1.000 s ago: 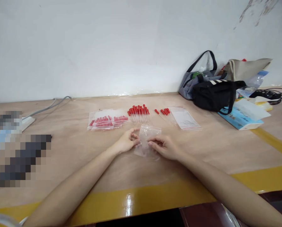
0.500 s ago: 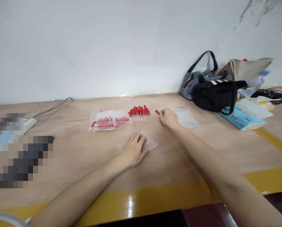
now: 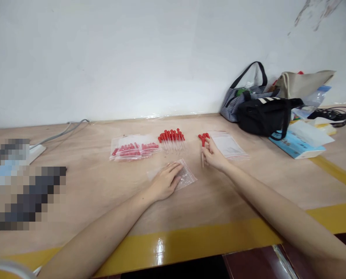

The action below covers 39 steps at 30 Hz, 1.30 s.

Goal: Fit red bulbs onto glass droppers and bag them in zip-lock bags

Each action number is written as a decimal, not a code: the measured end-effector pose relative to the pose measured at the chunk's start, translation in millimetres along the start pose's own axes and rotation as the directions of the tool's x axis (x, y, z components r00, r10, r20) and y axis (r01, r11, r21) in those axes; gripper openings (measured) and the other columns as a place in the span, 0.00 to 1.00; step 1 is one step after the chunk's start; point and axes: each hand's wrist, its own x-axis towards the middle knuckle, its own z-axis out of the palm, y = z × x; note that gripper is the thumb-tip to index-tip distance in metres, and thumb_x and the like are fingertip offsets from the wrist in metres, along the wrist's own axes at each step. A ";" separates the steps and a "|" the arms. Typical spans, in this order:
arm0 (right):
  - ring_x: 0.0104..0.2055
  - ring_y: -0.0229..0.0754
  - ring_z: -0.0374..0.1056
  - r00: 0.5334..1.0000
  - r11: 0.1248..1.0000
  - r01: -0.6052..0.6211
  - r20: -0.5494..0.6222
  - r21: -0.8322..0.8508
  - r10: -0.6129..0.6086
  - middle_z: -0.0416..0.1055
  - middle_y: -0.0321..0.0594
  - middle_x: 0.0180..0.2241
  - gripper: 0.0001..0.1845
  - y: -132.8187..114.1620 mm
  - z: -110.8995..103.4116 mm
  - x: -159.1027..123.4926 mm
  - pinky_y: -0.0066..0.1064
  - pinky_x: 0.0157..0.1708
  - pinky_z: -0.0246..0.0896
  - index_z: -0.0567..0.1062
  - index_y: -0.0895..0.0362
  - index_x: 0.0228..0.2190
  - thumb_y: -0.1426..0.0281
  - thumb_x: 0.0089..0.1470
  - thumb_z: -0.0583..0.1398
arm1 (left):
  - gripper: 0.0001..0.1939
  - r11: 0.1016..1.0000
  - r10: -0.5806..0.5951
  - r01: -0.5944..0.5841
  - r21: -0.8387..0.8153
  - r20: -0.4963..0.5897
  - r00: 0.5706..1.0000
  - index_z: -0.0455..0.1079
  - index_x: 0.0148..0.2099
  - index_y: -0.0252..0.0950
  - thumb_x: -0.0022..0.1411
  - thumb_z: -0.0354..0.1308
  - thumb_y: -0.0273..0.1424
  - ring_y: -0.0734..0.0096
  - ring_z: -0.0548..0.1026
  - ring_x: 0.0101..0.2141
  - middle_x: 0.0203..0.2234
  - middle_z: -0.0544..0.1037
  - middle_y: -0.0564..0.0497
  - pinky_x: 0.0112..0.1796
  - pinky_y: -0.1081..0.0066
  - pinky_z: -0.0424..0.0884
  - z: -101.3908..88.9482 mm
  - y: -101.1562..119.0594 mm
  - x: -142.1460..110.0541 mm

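Observation:
My left hand (image 3: pixel 164 181) lies over a small clear zip-lock bag (image 3: pixel 187 176) near the middle of the table, holding it with bent fingers. The bag's sealing strip points right, and its left part is mostly under the hand. My right hand (image 3: pixel 213 155) is closed on several glass droppers with red rubber bulbs (image 3: pixel 203 138), pinched together with the bulbs up. To the left of that hand, a bunch of more red-bulbed droppers (image 3: pixel 171 139) lies on the table. A pile of empty zip-lock bags (image 3: pixel 229 145) lies just behind and right of my right hand.
Filled bags with red bulbs inside (image 3: pixel 132 149) are stacked at centre left. A black bag (image 3: pixel 262 118), a striped tote (image 3: pixel 231 102) and a blue tissue pack (image 3: pixel 296 143) stand at the right. A grey cable (image 3: pixel 61 133) runs at the left. Yellow tape (image 3: pixel 178 246) marks the front edge.
My right hand let go of the bag, reached to the small group of droppers and now lifts them. My left hand shifted over the bag, which turned with its strip to the right.

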 end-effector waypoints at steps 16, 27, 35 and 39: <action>0.19 0.36 0.66 0.975 0.902 -0.081 -0.152 0.423 0.159 0.60 0.27 0.25 0.34 -2.2 25.0 -25.5 0.37 0.25 0.72 0.45 0.52 0.49 0.69 0.42 0.57 | 0.21 0.996 0.058 -0.060 -0.072 -0.023 0.998 0.57 0.57 0.37 0.61 0.46 0.30 0.63 0.59 0.56 0.54 0.64 0.45 0.56 0.56 0.54 -4.0 2.8 -0.2; 0.20 0.37 0.66 0.975 0.909 -0.055 -0.175 0.414 0.139 0.60 0.27 0.25 0.33 -2.4 23.2 -25.9 0.37 0.25 0.72 0.46 0.51 0.48 0.67 0.43 0.58 | 0.21 0.996 0.058 -0.059 -0.067 -0.029 0.998 0.57 0.57 0.37 0.62 0.46 0.30 0.63 0.60 0.56 0.54 0.64 0.45 0.55 0.56 0.56 -3.2 1.3 -1.2; 0.20 0.37 0.67 0.979 0.884 -0.096 -0.117 0.458 0.167 0.63 0.26 0.22 0.31 -4.3 27.0 -29.5 0.35 0.25 0.70 0.49 0.52 0.41 0.63 0.40 0.61 | 0.22 0.993 0.063 -0.065 -0.098 -0.018 0.998 0.53 0.59 0.37 0.62 0.45 0.31 0.64 0.60 0.54 0.53 0.64 0.46 0.56 0.59 0.56 -5.2 2.7 -1.2; 0.22 0.34 0.67 0.985 0.862 -0.169 0.092 0.477 0.143 0.66 0.27 0.23 0.26 -6.2 18.3 -35.3 0.28 0.22 0.67 0.53 0.52 0.35 0.58 0.39 0.62 | 0.23 0.991 0.022 -0.028 -0.134 -0.050 0.998 0.52 0.58 0.39 0.61 0.47 0.31 0.63 0.62 0.52 0.53 0.62 0.45 0.52 0.61 0.60 -7.2 4.9 -0.9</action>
